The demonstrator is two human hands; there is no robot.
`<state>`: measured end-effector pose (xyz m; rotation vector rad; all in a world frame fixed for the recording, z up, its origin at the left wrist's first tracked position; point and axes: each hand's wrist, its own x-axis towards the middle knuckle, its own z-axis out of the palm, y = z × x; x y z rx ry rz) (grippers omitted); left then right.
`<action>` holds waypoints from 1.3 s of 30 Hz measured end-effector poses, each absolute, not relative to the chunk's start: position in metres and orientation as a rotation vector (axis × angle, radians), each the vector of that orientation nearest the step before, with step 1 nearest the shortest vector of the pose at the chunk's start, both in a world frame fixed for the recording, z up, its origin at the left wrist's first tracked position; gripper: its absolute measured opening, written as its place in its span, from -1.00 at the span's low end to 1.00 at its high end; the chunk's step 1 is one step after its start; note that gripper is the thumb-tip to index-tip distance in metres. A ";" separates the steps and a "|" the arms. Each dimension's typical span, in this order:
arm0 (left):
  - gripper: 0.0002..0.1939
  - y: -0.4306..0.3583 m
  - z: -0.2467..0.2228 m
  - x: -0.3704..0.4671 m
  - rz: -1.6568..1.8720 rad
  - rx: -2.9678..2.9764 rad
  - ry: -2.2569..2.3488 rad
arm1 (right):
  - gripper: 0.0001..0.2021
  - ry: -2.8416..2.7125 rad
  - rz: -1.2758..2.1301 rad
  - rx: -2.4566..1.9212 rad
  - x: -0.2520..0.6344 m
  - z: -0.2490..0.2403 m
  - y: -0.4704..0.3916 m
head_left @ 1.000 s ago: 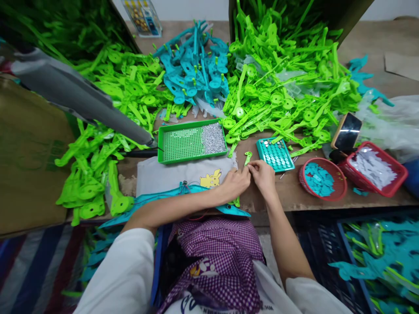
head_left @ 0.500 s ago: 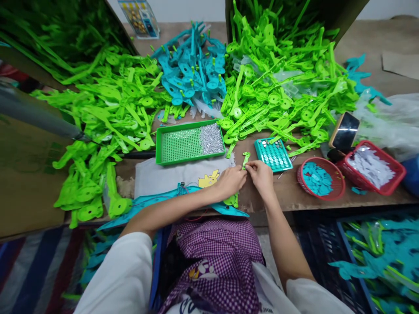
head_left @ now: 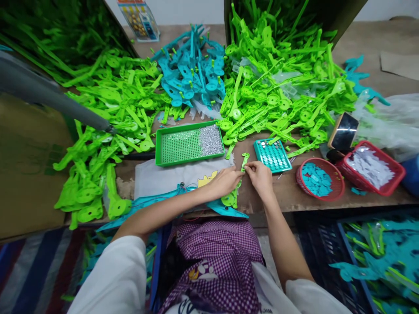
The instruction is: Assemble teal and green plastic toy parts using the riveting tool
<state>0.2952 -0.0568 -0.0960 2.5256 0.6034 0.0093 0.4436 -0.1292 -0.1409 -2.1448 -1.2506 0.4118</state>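
A slim green plastic part (head_left: 245, 159) stands out beyond my fingertips at the table's front middle. My left hand (head_left: 229, 179) is closed on its lower portion. Touching or nearly touching the same part, my right hand (head_left: 259, 175) is pinched, and whatever its fingertips hold is too small to make out. Below my left hand lies a wider green piece (head_left: 230, 199) over a long blue plastic piece (head_left: 225, 208). The blue piece stretches left under my left forearm, with small wires near its middle. A grey cloth (head_left: 157, 176) with a yellow figure is behind it.
A green tray (head_left: 157, 148) of small silver pieces is behind my left hand. Right of my hands are a teal tray (head_left: 274, 158), a round red basket (head_left: 340, 192), a red basket (head_left: 397, 174) and a phone (head_left: 344, 131). Green heaps (head_left: 114, 100) and a blue heap (head_left: 193, 69) stand behind.
My left hand has shifted slightly left and down, uncovering more of the green pieces. My right hand has barely moved. The grey pole-like object at the left reaches further into view.
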 end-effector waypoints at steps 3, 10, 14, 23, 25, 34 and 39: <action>-0.71 -0.052 -0.101 0.285 0.083 2.307 0.647 | -0.82 -1.246 0.411 -2.165 0.442 -0.139 -0.130; -0.78 -0.036 -0.115 0.272 -0.014 1.968 0.598 | -0.83 -1.251 0.419 -2.179 0.443 -0.138 -0.129; -0.85 -0.037 -0.109 0.273 -0.060 2.038 0.620 | -0.83 -1.261 0.410 -2.179 0.443 -0.137 -0.130; -0.80 -0.051 -0.102 0.282 -0.032 2.152 0.829 | -0.80 -1.296 0.389 -2.197 0.441 -0.137 -0.131; -0.83 -0.050 -0.103 0.284 -0.068 2.120 0.848 | -0.80 -1.310 0.381 -2.200 0.441 -0.137 -0.130; -0.83 -0.029 -0.103 0.302 -0.320 2.034 0.870 | -0.82 -1.308 0.384 -2.209 0.441 -0.138 -0.130; -0.84 -0.030 -0.102 0.304 -0.380 1.906 0.862 | -0.79 -1.317 0.363 -2.211 0.440 -0.137 -0.128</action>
